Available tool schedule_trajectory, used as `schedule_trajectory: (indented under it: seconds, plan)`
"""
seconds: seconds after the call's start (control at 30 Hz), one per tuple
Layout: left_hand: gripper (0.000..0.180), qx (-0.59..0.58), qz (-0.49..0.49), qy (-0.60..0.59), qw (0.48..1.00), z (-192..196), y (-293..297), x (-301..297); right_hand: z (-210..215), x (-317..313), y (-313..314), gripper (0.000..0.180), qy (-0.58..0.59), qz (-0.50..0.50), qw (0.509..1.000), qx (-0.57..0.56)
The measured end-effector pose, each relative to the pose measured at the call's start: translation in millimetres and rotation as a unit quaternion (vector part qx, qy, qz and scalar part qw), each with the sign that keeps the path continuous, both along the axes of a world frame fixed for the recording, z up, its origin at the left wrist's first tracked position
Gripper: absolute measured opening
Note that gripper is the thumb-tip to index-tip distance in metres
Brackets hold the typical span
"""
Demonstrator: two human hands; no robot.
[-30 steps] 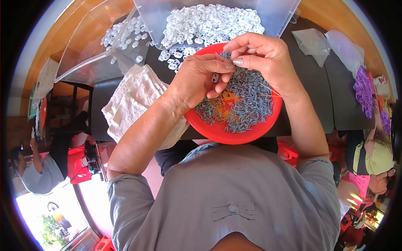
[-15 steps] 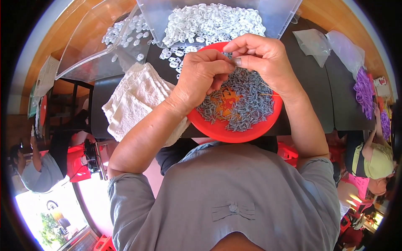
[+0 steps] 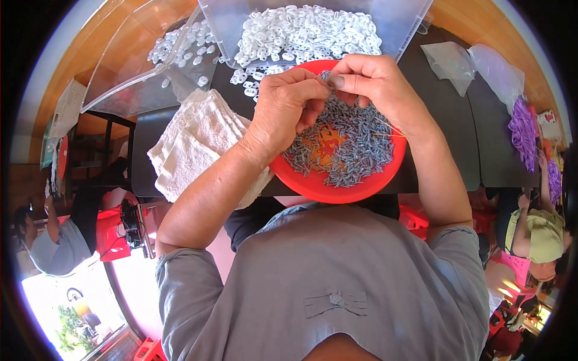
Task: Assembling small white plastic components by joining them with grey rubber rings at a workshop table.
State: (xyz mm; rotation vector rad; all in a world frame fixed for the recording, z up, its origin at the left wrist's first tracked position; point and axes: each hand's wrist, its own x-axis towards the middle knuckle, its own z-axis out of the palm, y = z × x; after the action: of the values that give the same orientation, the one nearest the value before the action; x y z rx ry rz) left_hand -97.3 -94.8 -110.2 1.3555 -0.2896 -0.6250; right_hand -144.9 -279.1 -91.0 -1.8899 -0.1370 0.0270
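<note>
Both hands meet above the far part of a red bowl (image 3: 340,194). My left hand (image 3: 280,108) is closed, thumb and fingers pinched together near the fingertips of the other hand. My right hand (image 3: 382,84) also pinches, its thumb against the forefinger. Whatever lies between the fingertips is too small and hidden to make out. Under them, the bowl holds many small grey-blue, screw-like pieces (image 3: 361,153), with a yellow-orange patterned bottom (image 3: 328,144) showing through. Thin yellow strands (image 3: 388,127) lie across its right rim.
Beyond the bowl, a clear plastic bin (image 3: 400,27) holds a heap of white oval pieces with holes (image 3: 307,33); more lie loose beside it. A folded cream towel (image 3: 195,147) is left of the bowl. Plastic bags (image 3: 448,63) and purple strands (image 3: 524,132) lie right. People sit on both sides.
My hands have shifted slightly, the right one a little down with its fingers curled closer in. Both still pinch. The person at the far right has moved an arm.
</note>
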Motion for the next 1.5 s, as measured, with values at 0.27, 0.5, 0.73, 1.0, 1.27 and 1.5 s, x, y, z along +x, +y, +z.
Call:
schedule_trajectory:
  seconds: [0.27, 0.5, 0.73, 1.0, 1.27, 1.5]
  plan:
    - [0.01, -0.019, -0.003, -0.005, 1.0, -3.0, 0.5, 0.6, -0.2, -2.3, 4.5, 0.017, 0.018, 0.023, 0.999, -0.014]
    - [0.013, -0.04, -0.029, 0.03, 0.998, -4.0, 4.5, 5.7, -2.6, -2.0, 4.6, 0.01, -0.029, 0.006, 0.999, -0.034]
    - [0.059, -0.123, -0.065, 0.159, 0.977, 4.7, 2.7, 16.1, -7.0, 4.3, 13.8, 0.012, -0.438, -0.11, 0.861, -0.234]
    - [0.072, -0.242, -0.099, 0.216, 0.941, 18.4, -11.9, 15.3, -5.7, 2.8, 20.9, 0.02, -0.476, -0.023, 0.843, -0.251]
    - [0.078, -0.215, -0.106, 0.193, 0.951, 26.6, -23.1, 15.0, -5.8, 4.4, 19.8, 0.02, -0.525, -0.048, 0.794, -0.301]
    - [0.083, -0.242, -0.121, 0.241, 0.932, 19.9, -28.0, 16.6, -12.3, 7.9, 13.1, 0.023, -0.471, -0.019, 0.835, -0.285]
